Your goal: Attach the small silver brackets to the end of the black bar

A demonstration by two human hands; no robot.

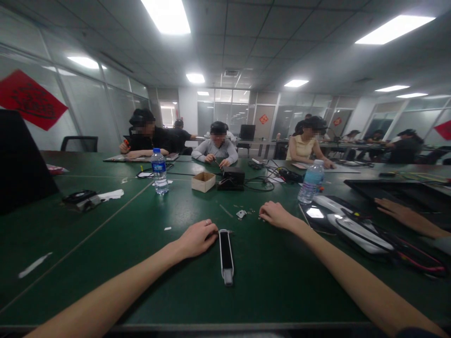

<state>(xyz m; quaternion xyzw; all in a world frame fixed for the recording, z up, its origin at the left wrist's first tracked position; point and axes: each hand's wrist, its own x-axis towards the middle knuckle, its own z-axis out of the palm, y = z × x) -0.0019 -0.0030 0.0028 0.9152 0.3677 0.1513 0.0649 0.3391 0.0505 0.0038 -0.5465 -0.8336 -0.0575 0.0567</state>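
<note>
My left hand (196,238) rests on the green table (148,281) with its fingers curled, touching the far end of a long black and silver bar (226,256) that lies in front of me. My right hand (276,214) lies farther out, fingers closed over small metal parts (251,211) scattered on the mat. A small silver bracket (241,214) sits just left of it. I cannot make out what, if anything, the right fingers pinch.
Two water bottles (159,171) (311,181) stand on the table, with a small cardboard box (203,181) and a black device (230,178) between them. White devices with cables (355,227) lie at right, beside another person's hand (405,216). Several people sit at the far side.
</note>
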